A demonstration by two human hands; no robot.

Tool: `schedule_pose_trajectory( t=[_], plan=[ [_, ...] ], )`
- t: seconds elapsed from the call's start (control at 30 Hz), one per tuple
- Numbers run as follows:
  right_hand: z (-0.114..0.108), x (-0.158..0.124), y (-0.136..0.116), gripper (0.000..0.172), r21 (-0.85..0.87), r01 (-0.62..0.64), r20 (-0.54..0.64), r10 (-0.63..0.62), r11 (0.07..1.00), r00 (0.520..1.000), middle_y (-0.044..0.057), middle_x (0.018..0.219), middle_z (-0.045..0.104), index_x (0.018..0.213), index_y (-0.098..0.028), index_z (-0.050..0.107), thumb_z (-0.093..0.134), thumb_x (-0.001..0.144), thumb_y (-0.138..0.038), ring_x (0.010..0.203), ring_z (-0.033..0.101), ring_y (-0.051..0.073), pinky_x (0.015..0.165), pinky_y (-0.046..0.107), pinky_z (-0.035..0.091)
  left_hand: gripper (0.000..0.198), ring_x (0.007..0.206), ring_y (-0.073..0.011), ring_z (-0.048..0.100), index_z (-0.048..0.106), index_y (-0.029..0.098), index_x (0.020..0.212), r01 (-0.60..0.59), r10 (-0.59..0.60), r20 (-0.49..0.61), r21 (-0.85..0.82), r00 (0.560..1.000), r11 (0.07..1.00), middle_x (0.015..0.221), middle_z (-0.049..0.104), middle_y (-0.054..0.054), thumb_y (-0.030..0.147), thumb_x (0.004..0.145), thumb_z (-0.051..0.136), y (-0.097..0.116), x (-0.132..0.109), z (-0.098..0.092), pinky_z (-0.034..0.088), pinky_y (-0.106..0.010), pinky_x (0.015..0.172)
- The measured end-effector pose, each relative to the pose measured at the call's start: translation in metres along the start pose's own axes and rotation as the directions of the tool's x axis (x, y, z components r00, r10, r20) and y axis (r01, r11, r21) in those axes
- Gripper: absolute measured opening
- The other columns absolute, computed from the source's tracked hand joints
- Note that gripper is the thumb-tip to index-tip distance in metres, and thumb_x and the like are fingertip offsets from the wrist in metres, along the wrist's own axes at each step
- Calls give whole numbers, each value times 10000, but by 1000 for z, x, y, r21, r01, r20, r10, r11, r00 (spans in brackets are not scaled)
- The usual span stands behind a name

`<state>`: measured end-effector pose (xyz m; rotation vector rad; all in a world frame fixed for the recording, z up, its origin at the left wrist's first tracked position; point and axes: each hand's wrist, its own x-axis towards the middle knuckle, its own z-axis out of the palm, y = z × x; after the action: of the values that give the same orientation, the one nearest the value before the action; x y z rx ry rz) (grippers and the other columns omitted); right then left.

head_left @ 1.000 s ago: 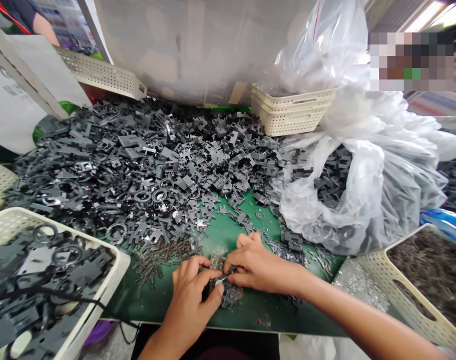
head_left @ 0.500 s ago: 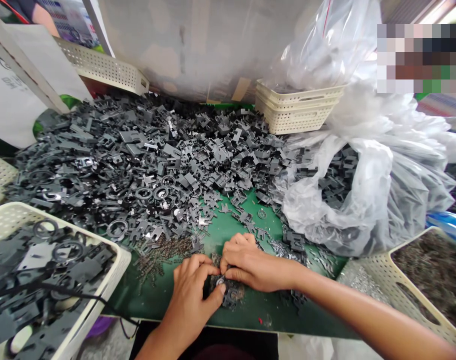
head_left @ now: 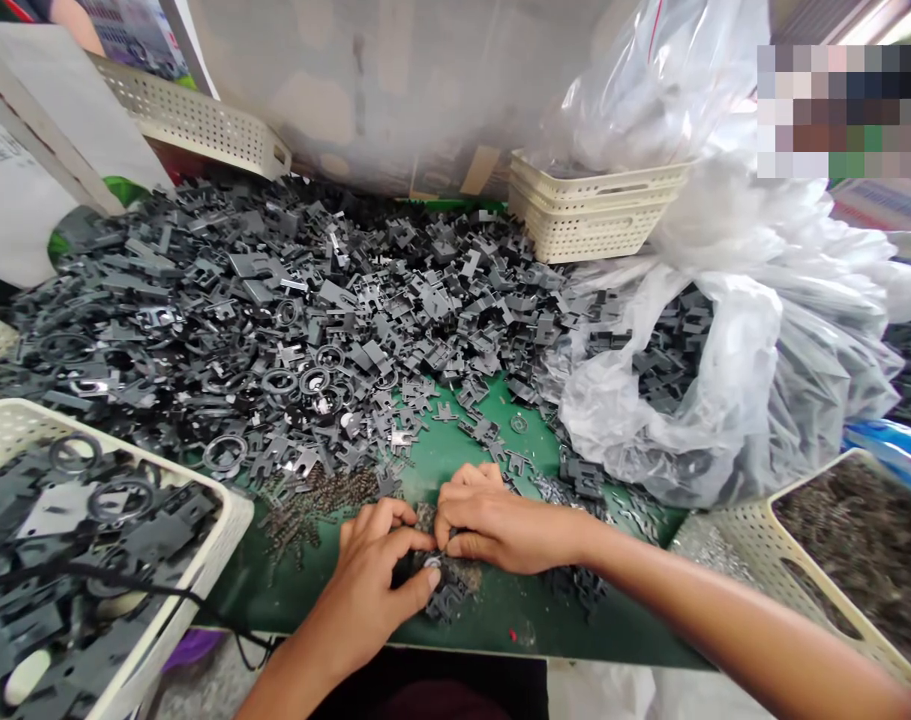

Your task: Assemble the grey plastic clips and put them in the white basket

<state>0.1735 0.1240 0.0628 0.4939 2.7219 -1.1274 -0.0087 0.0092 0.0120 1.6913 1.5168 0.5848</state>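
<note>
While the left hand (head_left: 369, 570) and right hand (head_left: 504, 530) press close together, their fingertips pinch a small dark metal stamping (head_left: 431, 572) near the front edge of a green work mat (head_left: 500, 625), with little open room before the heaped dark grey stamped metal parts (head_left: 275, 300) and a cream perforated plastic basket (head_left: 230, 520) at left

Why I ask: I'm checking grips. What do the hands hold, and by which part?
The left hand and right hand appear to pinch a small dark part with a shiny metal spot between their fingertips; exactly where is hidden.
</note>
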Motion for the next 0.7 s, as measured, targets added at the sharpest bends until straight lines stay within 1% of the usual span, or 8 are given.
schedule_pose_trajectory(
  t=[0.1, 0.27, 0.4, 0.57, 0.63, 0.7],
  plan=[
    [1, -1, 1, 94, 44, -4, 10, 3, 999, 1000, 0, 902, 595, 916, -202, 600, 513, 949, -208, 921, 435, 173, 830, 340, 272, 142, 1050, -244, 502, 667, 300, 941, 3, -3, 8, -4, 1000, 1000, 1067, 550, -17, 339, 826, 593, 0, 0, -1, 410, -416, 886],
    [0, 0, 2, 79, 67, 5, 21, -6, 998, 1000, -6, 905, 598, 913, -201, 603, 531, 944, -212, 922, 435, 167, 830, 332, 271, 144, 1079, -260, 478, 653, 299, 947, 42, -40, 57, -20, 998, 999, 1088, 526, -21, 353, 838, 575, 2, 0, -2, 381, -447, 905],
    [-2, 1, -1, 81, 14, 3, 14, -4, 1000, 1000, -6, 886, 597, 891, -199, 598, 536, 940, -217, 931, 427, 173, 817, 336, 256, 136, 1087, -265, 469, 645, 295, 944, 50, -48, 72, -26, 996, 998, 1091, 519, -20, 341, 838, 573, 2, 1, -3, 364, -461, 915],
    [-1, -2, -7, 101, -69, -35, -9, 35, 997, 999, 10, 876, 597, 888, -196, 594, 510, 942, -212, 936, 416, 194, 784, 352, 234, 141, 1083, -260, 472, 634, 298, 962, 44, -43, 65, -24, 997, 999, 1081, 525, -15, 328, 840, 571, 0, 0, -1, 366, -458, 913],
    [-1, 0, -7, 101, -84, -38, 5, 39, 996, 999, 17, 871, 597, 891, -190, 589, 503, 940, -211, 927, 418, 196, 769, 352, 231, 146, 1084, -257, 474, 633, 301, 970, 36, -35, 64, -20, 997, 999, 1084, 526, -14, 332, 841, 571, 0, 0, -1, 367, -457, 916],
    [-4, 3, -5, 101, -103, -23, 52, 28, 994, 998, 21, 864, 595, 884, -186, 586, 506, 934, -221, 915, 419, 197, 749, 347, 228, 152, 1085, -256, 476, 638, 304, 975, 34, -33, 61, -13, 998, 999, 1087, 527, -14, 330, 840, 573, 0, 0, -1, 371, -452, 916]
  ],
)
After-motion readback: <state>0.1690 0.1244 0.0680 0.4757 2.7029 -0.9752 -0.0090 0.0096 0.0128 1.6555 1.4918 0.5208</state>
